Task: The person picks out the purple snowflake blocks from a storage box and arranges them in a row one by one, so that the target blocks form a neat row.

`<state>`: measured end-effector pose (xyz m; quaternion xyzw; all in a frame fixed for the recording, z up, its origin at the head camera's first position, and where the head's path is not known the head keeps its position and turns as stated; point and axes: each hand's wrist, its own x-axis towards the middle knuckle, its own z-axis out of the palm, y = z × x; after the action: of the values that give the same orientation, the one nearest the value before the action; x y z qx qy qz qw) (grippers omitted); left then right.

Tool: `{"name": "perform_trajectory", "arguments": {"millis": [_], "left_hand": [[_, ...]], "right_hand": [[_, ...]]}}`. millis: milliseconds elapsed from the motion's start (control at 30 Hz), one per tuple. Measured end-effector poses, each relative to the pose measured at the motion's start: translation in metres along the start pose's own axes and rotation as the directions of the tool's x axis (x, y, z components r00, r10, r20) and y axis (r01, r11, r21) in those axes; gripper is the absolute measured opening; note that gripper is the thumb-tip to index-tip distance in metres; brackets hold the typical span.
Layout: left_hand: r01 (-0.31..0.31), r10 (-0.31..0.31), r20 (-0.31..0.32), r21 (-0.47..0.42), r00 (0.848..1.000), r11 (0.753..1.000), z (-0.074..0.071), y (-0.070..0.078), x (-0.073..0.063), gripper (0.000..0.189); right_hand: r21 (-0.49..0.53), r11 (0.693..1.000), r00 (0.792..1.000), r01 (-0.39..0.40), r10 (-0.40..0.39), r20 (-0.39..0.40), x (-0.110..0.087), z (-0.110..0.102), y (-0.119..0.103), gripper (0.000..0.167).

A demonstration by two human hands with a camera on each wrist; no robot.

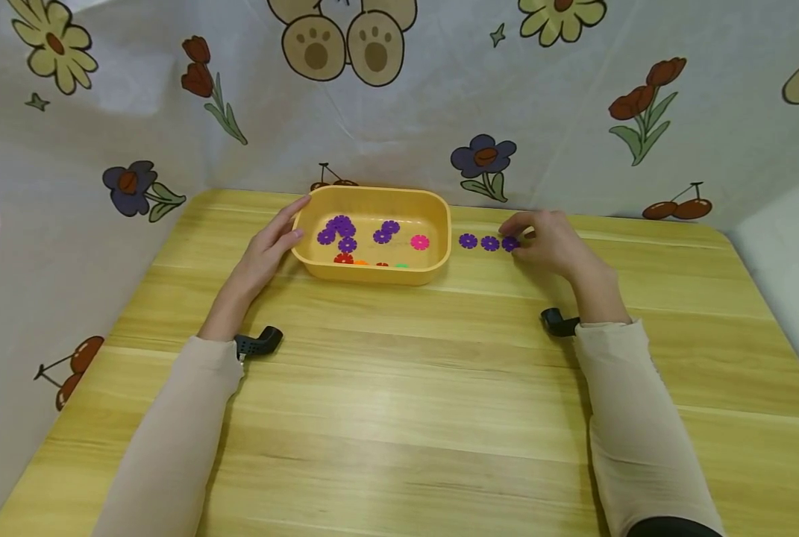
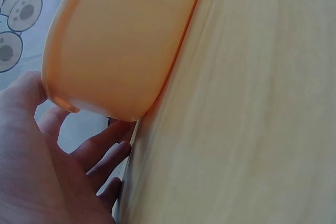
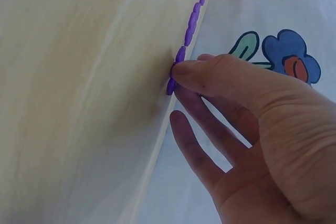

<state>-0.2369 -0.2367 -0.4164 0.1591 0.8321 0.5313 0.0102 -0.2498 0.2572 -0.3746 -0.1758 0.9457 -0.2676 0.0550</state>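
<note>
My left hand (image 1: 269,240) holds the left end of a yellow plastic tub (image 1: 379,274), its thumb at the rim. In the left wrist view its other fingers curve along the outside of the tub. Inside lie several purple snowflake discs (image 1: 348,245), a pink disc (image 1: 420,242), a red disc (image 1: 343,259) and parts of orange and green ones. To the right, my right hand (image 1: 552,240) pinches a purple snowflake disc (image 1: 509,244) between thumb and fingers, flat on the table. Two more purple discs (image 1: 489,243) lie left of it in a row.
The wooden table (image 1: 412,418) extends toward me. A printed cloth (image 1: 386,134) hangs behind its back edge, close to the tub and the row. Black wrist cameras (image 1: 259,342) stick out inward from both wrists.
</note>
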Motion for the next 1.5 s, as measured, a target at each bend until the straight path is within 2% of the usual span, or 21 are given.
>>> {"name": "perform_trajectory", "arguments": {"millis": [267,667,767,900,1000,1233,1500], "left_hand": [[0.003,-0.003,-0.001,0.005,1.0,1.0,-0.001,0.0,0.0,0.055],[0.026,-0.026,0.001,0.004,1.0,1.0,-0.002,0.001,-0.002,0.056],[0.03,-0.03,0.0,0.002,1.0,1.0,-0.002,0.0,-0.001,0.055],[0.019,-0.019,-0.002,-0.009,1.0,1.0,-0.001,-0.001,0.0,0.055],[0.016,-0.016,-0.005,-0.008,1.0,1.0,-0.001,-0.001,0.0,0.055],[0.025,-0.025,-0.007,-0.021,1.0,0.999,-0.001,-0.001,-0.001,0.055],[0.017,-0.017,-0.012,-0.02,1.0,1.0,-0.001,-0.001,0.0,0.055]], "right_hand": [[0.048,0.999,1.0,-0.021,0.022,-0.009,-0.002,0.0,0.001,0.036],[0.056,0.998,0.999,-0.037,0.037,-0.004,-0.003,0.0,-0.001,0.035],[0.076,0.997,0.998,-0.03,0.034,-0.051,-0.003,0.0,-0.001,0.033],[0.087,0.996,0.985,0.023,-0.008,-0.171,0.0,-0.002,-0.002,0.032],[0.065,0.997,0.978,0.044,-0.03,-0.206,0.004,-0.002,-0.008,0.03],[0.014,0.998,0.978,0.066,-0.062,-0.198,0.014,0.005,-0.03,0.027],[0.02,0.99,0.962,0.138,-0.129,-0.239,0.029,0.011,-0.068,0.026]]}}
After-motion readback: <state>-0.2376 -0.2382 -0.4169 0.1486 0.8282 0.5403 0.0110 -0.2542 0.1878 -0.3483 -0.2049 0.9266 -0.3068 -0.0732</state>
